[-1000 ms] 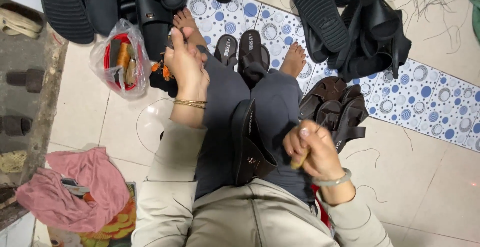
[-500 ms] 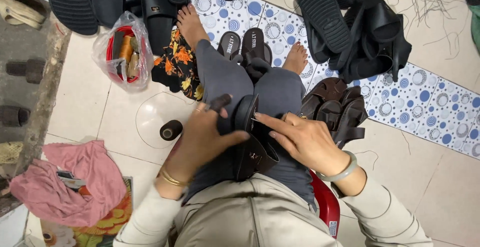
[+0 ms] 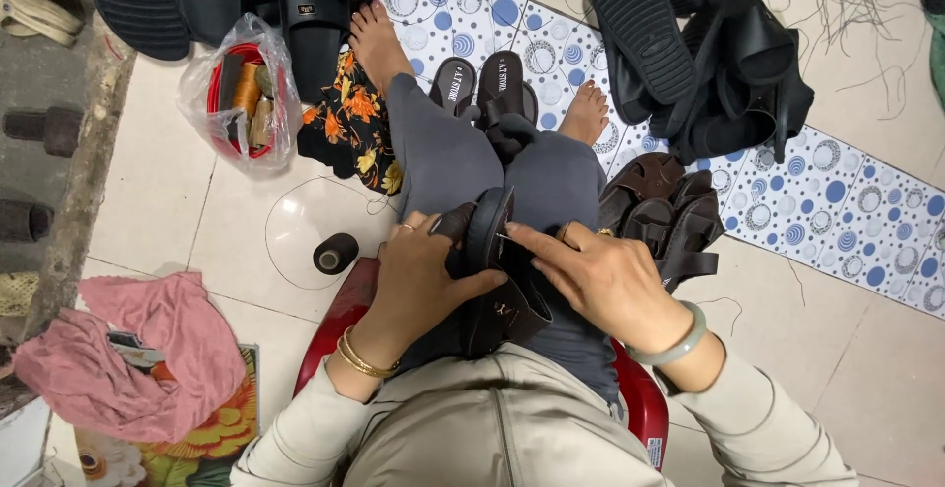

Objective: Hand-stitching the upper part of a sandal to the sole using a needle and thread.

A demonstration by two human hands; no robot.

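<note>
We hold a dark sandal (image 3: 492,270) on our lap with both hands. Our left hand (image 3: 418,275) wraps around its sole and grips it. Our right hand (image 3: 600,280) pinches a thin needle (image 3: 504,238) at the sandal's edge. A spool of dark thread (image 3: 336,253) stands on the floor just left of our left hand. More brown sandals (image 3: 664,211) lie right of our right hand.

left hand (image 3: 418,275): down from the foot, now grips sandal (image 3: 489,270) on lap | right hand (image 3: 600,280): off its lap-side spot, fingers now at sandal's edge | spool (image 3: 336,253): now uncovered on floor
</note>
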